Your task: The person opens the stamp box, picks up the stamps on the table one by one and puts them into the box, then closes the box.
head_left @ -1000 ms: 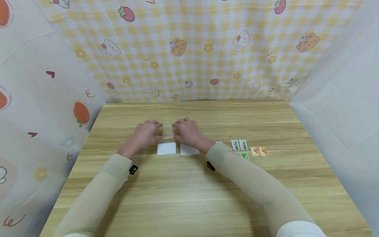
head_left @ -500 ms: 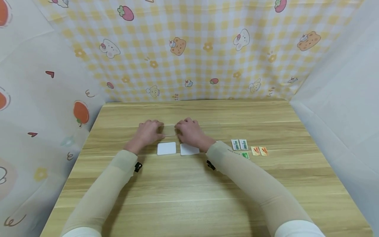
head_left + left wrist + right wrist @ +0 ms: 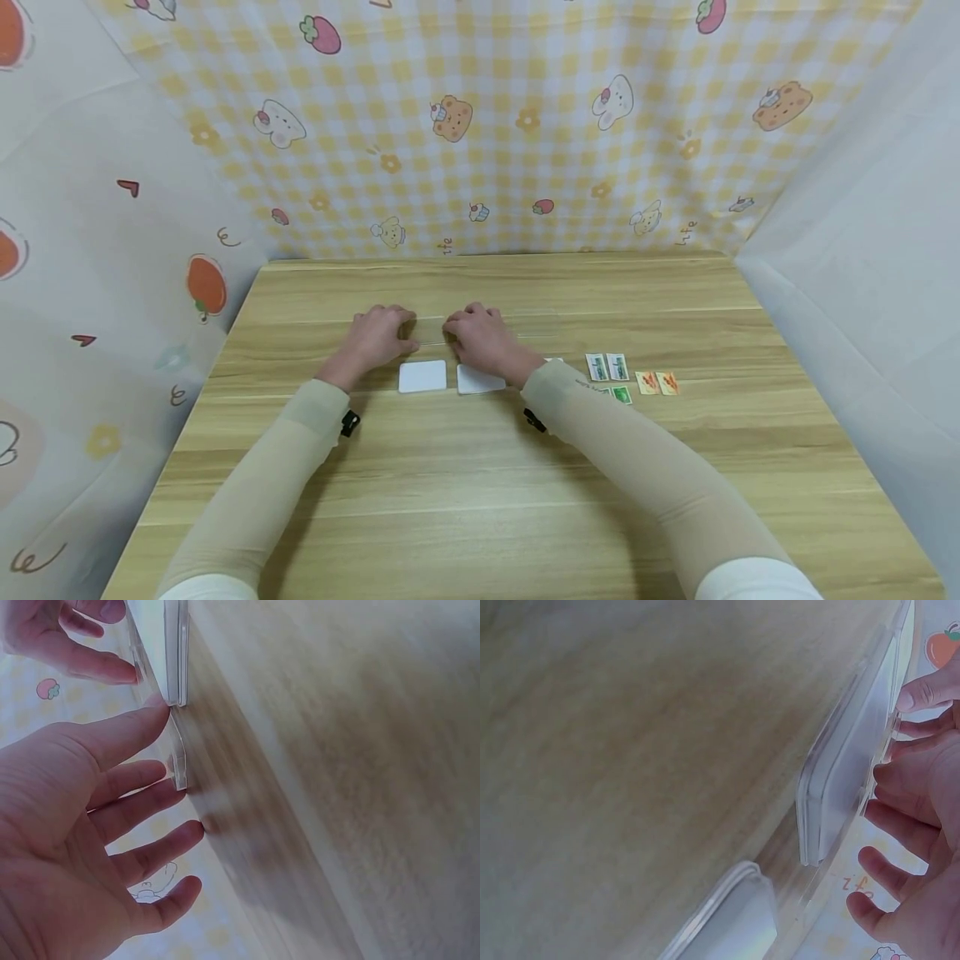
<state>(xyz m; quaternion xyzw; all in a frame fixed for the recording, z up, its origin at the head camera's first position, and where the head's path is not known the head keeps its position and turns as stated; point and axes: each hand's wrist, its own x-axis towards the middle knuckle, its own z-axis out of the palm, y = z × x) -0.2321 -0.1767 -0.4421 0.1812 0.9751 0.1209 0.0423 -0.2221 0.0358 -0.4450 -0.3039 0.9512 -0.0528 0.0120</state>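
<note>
A clear plastic plate lies on the table between my hands, its near edge showing as a bright line. My left hand pinches its left end, thumb at the near edge and fingers toward the far edge. My right hand holds its right end in the same way; the hand hides that end. In the left wrist view, the plate's clear corner stands out beyond the thumb. Just in front lie a white flat rectangular block and a second white block, each with a clear rim in the wrist views.
Another clear plate lies right of my right hand. My right forearm partly covers a third white piece. Farther right are small blue-green stamp-like cards, green ones and orange ones. A checked curtain hangs behind the table.
The clear plate, blurred between my hands a second ago, now lies still on the table. My left hand has moved slightly right; the right hand has shifted only a little.
</note>
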